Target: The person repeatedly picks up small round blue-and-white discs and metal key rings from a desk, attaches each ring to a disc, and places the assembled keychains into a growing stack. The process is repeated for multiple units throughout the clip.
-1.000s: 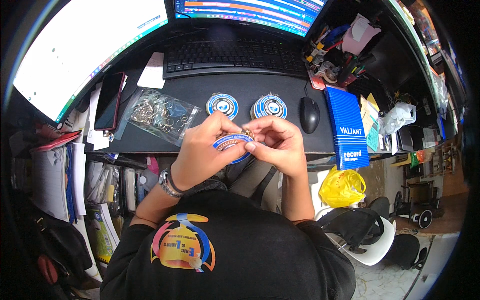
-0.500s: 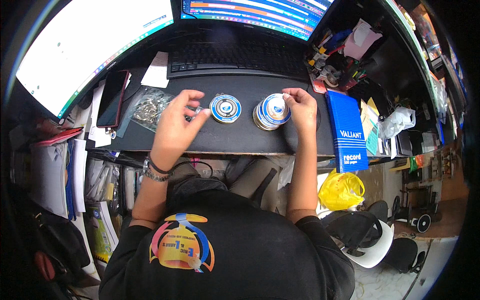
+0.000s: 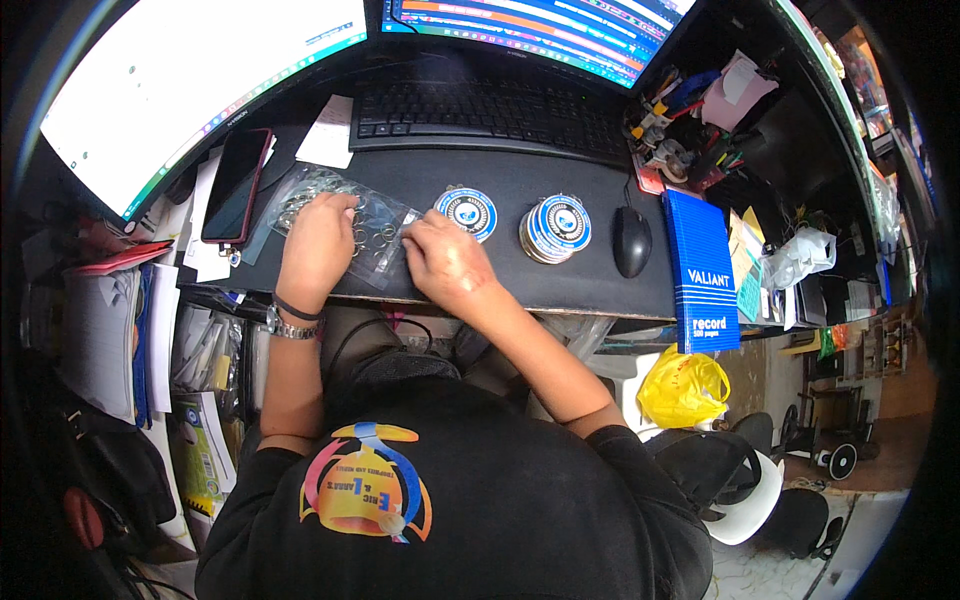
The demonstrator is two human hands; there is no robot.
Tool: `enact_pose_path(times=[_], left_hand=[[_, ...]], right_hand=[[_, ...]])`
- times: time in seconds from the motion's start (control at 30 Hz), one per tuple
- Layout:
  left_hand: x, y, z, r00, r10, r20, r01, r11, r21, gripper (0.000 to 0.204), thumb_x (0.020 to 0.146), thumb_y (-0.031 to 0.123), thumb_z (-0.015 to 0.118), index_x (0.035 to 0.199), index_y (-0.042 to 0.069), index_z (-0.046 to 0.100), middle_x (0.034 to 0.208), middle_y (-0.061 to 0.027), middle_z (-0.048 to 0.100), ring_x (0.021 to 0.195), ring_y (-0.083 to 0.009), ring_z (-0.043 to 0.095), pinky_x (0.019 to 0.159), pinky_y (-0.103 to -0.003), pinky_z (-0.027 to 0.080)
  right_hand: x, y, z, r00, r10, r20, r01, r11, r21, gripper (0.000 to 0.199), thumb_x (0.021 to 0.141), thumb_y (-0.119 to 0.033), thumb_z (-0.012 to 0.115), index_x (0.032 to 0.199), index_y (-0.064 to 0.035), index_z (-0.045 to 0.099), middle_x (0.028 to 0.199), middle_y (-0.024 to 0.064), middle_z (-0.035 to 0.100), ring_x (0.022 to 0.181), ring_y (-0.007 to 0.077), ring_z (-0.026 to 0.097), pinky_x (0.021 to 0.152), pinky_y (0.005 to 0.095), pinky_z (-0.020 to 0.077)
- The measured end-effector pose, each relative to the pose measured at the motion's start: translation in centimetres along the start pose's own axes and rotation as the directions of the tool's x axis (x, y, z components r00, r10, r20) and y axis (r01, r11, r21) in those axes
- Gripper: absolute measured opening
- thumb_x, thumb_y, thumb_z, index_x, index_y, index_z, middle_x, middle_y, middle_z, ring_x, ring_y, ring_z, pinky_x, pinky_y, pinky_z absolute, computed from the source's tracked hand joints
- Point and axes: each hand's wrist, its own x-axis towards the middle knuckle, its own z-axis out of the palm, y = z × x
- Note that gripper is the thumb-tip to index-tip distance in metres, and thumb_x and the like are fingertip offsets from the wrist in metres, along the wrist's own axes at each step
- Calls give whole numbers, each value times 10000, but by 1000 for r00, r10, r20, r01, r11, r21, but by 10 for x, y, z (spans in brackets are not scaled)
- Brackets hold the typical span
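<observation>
A clear plastic bag [image 3: 375,262] of metal rings lies on the left part of the black desk. My left hand [image 3: 318,245] is closed over the bag's middle, its fingertips curled beside the rings; what lies under them is hidden. At the bag's right edge, my right hand [image 3: 445,262] pinches the plastic. Just beyond that hand lies a round blue-and-white medallion [image 3: 467,214], partly covered by my knuckles. Farther right stands a stack of similar medallions [image 3: 555,230], apart from both hands.
A black mouse [image 3: 631,242] and a blue record book [image 3: 699,270] are at the right. Behind the medallions lies a keyboard [image 3: 480,120], below two monitors. A phone [image 3: 237,187] and papers [image 3: 327,135] are at the left. A pen holder [image 3: 690,130] stands at the back right.
My right hand has left the medallion stack and moved left to the bag's edge. My left hand has drawn back left onto the bag. The bag is now spread farther right, and the mouse is uncovered.
</observation>
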Motion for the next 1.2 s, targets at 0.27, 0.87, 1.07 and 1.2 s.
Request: enact_pose_path(times=[0.27, 0.87, 1.07, 1.2], left_hand=[[3, 13, 4, 999, 34, -30, -35, 997, -63, 207, 912, 79, 545, 1055, -7, 669, 1000, -202, 660, 970, -386, 630, 869, -436, 486], [17, 74, 66, 984, 172, 57, -165, 981, -105, 640, 676, 326, 839, 1173, -12, 619, 1057, -184, 592, 1035, -364, 573, 894, -435, 478], [23, 74, 68, 979, 201, -43, -205, 959, -195, 647, 670, 247, 853, 1188, 3, 553, 1055, -191, 592, 1030, -351, 580, 888, -433, 480], [26, 75, 70, 997, 51, 65, -9, 852, -524, 519, 794, 133, 768, 1239, 44, 514, 1068, -159, 603, 968, -233, 636, 778, -374, 530]], right_hand=[[18, 0, 23, 982, 90, 165, -67, 988, -141, 107, 845, -85, 613, 929, -32, 651, 913, 180, 610, 813, 397, 641, 689, 478, 533], [-7, 36, -55, 851, 391, -352, -312, 914, 261, 76, 869, -55, 681, 874, 13, 647, 863, 82, 694, 694, 130, 659, 630, 263, 536], [-5, 35, -64, 805, 579, -126, -172, 432, 885, 44, 901, -15, 626, 878, 23, 625, 938, 153, 683, 776, 163, 673, 587, 252, 532], [-6, 35, -73, 804, 595, -13, -136, 205, 969, 66, 905, -37, 643, 911, 19, 608, 926, 147, 689, 763, 148, 678, 605, 261, 552]])
